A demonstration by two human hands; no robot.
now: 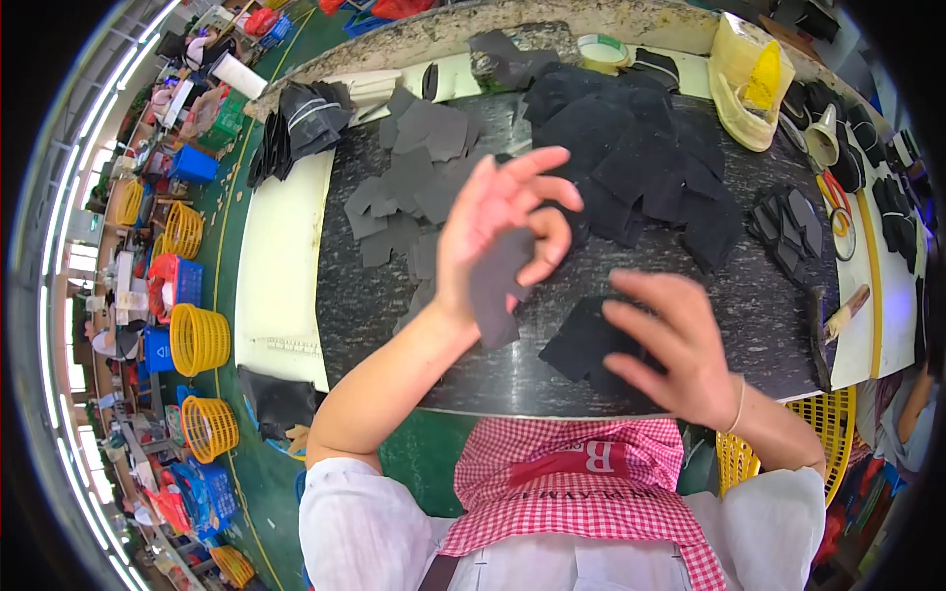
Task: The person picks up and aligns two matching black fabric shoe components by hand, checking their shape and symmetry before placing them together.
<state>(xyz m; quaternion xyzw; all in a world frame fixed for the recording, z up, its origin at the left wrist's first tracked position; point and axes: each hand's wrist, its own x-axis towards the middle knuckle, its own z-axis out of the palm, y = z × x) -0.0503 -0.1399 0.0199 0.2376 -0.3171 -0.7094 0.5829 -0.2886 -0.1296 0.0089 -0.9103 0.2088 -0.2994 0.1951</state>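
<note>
Above the middle of the dark speckled work board (pixel 463 379), my left hand (pixel 483 222) pinches a grey cut piece (pixel 498 286) of sheet material between thumb and finger; the other fingers are raised. To its right, my right hand (pixel 680 345) has its fingers spread over a black cut piece (pixel 576 340) lying near the board's front edge. Whether the fingertips touch that piece, I cannot tell. Beyond my left hand lies a loose pile of grey pieces (pixel 424 133). A larger heap of black pieces (pixel 631 128) covers the far middle of the board.
Bundled dark pieces (pixel 317 113) sit at the far left, and another stack (pixel 788 231) at the right. A hammer (pixel 841 315) and orange-handled scissors (pixel 838 207) lie along the right side. A cream container (pixel 744 89) and a tape roll (pixel 603 51) stand at the back.
</note>
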